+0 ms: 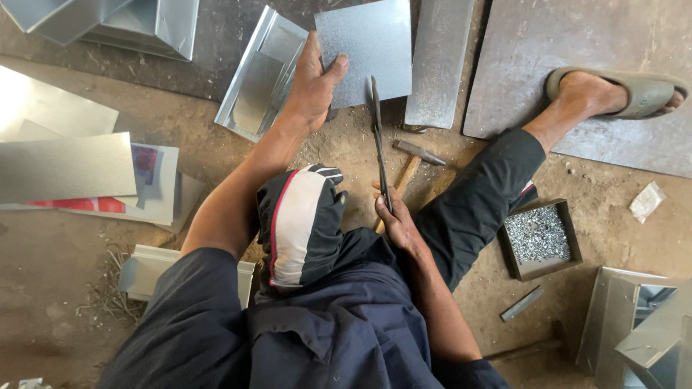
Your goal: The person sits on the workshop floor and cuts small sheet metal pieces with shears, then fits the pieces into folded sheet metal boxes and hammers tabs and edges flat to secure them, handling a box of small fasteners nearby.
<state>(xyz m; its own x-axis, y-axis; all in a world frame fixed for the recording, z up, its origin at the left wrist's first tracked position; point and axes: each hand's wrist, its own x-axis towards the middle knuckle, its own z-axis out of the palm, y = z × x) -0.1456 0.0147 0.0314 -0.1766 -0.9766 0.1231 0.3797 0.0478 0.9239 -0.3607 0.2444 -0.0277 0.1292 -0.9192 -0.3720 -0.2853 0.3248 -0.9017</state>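
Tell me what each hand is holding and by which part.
The left hand grips the square metal sheet by its near left edge, thumb on top. The right hand holds the tin snips by the handles, blades pointing at the sheet.

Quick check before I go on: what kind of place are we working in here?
Likely a small sheet-metal workshop, worked on a dirt floor. Cut metal sheets and folded ducts lie about, a hammer and a box of rivets are nearby.
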